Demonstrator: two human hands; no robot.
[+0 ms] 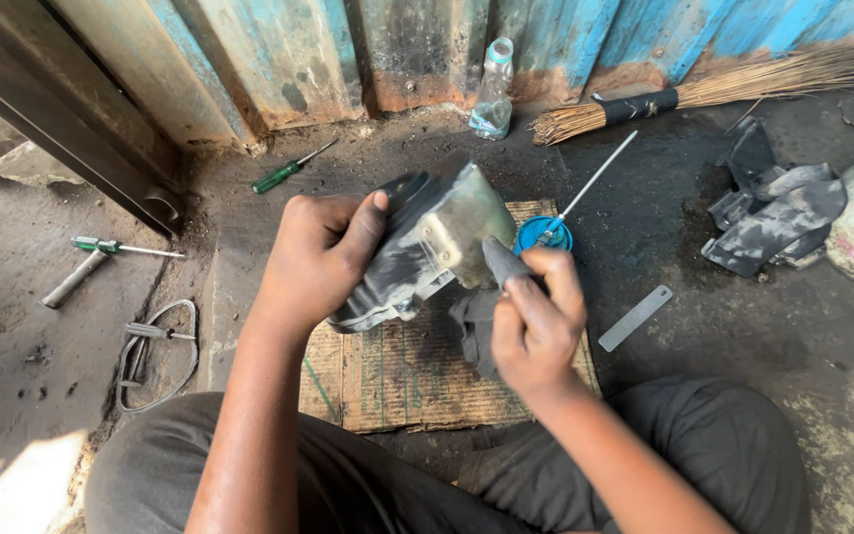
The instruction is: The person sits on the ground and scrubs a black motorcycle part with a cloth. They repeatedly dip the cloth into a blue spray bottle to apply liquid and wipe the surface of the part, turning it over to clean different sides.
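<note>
My left hand grips a folded dark rubber piece with a dusty grey inner face, held tilted above a worn cardboard mat. My right hand is closed on a dark grey rag, pinching a fold of it against the rubber piece's lower right edge. Just behind the right hand a small blue round tin sits on the mat's far corner, with a thin metal rod sticking out of it.
A flat metal strip lies right of the mat. Green-handled screwdrivers, a wire loop, a plastic bottle, a broom and a pile of rubber scraps surround me on the dirty floor.
</note>
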